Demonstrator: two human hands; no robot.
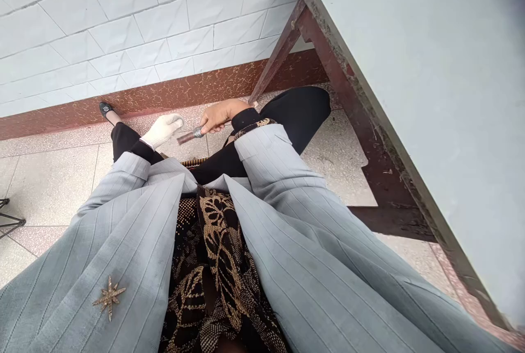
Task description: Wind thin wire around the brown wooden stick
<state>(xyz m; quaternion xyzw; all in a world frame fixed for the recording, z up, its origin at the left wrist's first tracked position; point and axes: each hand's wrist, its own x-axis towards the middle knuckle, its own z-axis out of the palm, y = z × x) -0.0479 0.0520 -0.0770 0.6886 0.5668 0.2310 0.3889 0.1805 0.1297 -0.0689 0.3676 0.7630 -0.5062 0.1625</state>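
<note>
My left hand [160,129], in a white knitted glove, is held above my left leg with its fingers curled together. Something greyish may be at its fingertips, but it is too small to make out. My bare right hand [217,116] is wrapped round a short tool with a reddish-brown, flat-ended piece [186,138] and a grey wrapping [198,132]. The brown end points left, towards the glove, with a small gap between. The rest of the tool is hidden in my fingers, so its kind is unclear. Below my hands shows a yellow-and-black striped edge [194,162].
A pale tabletop [426,68] on a dark red frame [328,63] rises close on my right. Ahead is a white tiled wall [172,19] with a brown skirting [164,93]. Thin black metal legs [12,223] stand on the tiled floor [53,178] at far left.
</note>
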